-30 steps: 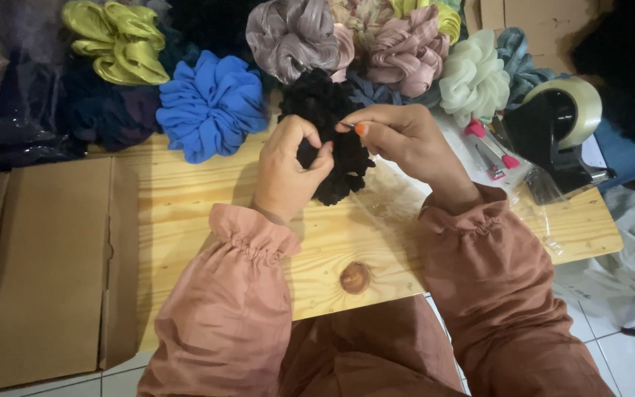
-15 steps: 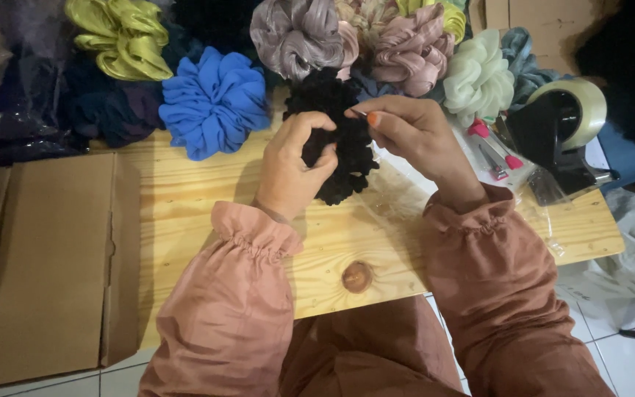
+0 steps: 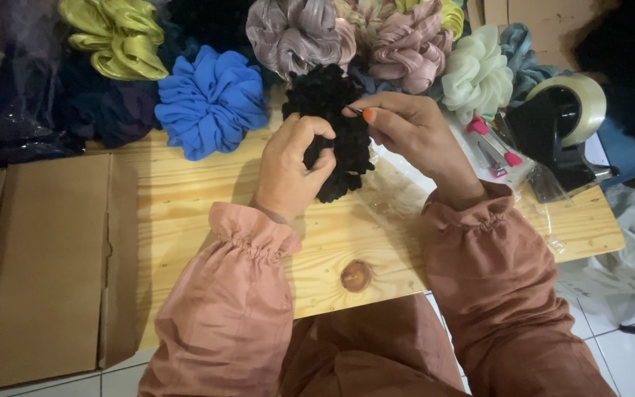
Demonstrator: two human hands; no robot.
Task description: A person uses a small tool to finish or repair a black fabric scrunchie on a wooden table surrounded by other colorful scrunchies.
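- Barely shifted since half a second ago: both hands on the fluffy black fabric scrunchie (image 3: 330,125), much as before.
- Left hand (image 3: 292,167) curled shut around scrunchie's lower left edge, thumb tucked into the ruffles.
- Right hand (image 3: 409,132) pinching scrunchie's right side between thumb and forefinger, other fingers folded.
- Scrunchie held just above pale wooden board (image 3: 200,213), near its far edge, at 12 o'clock from the knot.
- Bright blue ruffled scrunchie (image 3: 211,103) at 9 o'clock of the black one.
- Black tape dispenser with clear roll (image 3: 564,121) at 3 o'clock.
- Flat brown cardboard box (image 3: 45,272) at 8 o'clock.
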